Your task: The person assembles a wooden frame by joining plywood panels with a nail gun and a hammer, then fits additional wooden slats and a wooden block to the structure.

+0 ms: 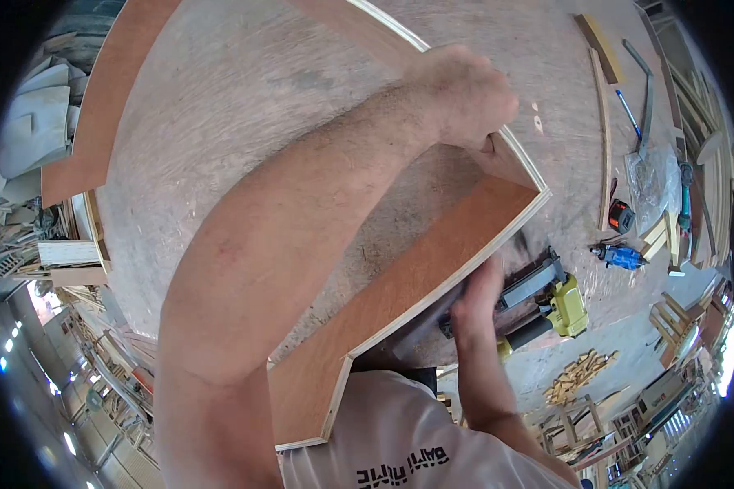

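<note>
Firmly gripped plywood frame (416,269) with left hand (465,94), fingers curled tight over its top edge beside the corner. Wrapped right hand (475,300) around yellow nail gun (550,297), held just beside the frame's outer face near that corner. Found frame standing on edge upon round worktable (261,98), tape measure (620,216) well apart.

1. At 1 o'clock I see the left hand (465,94) closed over the brown angled plywood frame (432,261), its fingertips hidden.
2. At 4 o'clock the right hand (475,300) is blurred. The frame hides the nose of the yellow-and-grey nail gun (556,300) it grips.
3. At 6 o'clock the black shirt lettering (404,474) is cut off.
</note>
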`<state>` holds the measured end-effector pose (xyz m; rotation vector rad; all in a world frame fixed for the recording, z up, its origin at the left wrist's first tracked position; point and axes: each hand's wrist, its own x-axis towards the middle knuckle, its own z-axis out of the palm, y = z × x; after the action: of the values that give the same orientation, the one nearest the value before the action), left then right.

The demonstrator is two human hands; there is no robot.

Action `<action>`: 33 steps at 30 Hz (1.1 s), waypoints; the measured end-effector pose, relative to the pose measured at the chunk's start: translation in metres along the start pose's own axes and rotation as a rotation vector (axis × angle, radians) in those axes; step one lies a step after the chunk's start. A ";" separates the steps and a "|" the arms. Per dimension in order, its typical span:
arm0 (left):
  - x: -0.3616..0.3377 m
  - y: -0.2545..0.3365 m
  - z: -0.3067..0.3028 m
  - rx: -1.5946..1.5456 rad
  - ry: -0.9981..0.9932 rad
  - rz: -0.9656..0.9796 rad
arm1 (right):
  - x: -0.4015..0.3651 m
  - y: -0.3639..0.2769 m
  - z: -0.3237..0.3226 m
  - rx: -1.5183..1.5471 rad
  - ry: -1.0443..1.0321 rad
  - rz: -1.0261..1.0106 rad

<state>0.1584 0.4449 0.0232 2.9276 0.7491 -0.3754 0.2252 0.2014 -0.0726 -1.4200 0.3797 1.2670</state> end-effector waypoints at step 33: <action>0.001 -0.009 0.007 -0.109 0.178 0.097 | -0.042 0.045 -0.023 0.066 -0.111 0.065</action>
<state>0.1537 0.4525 0.0159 2.9063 0.6228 -0.0634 0.1845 0.1502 -0.0657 -1.2844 0.3910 1.3676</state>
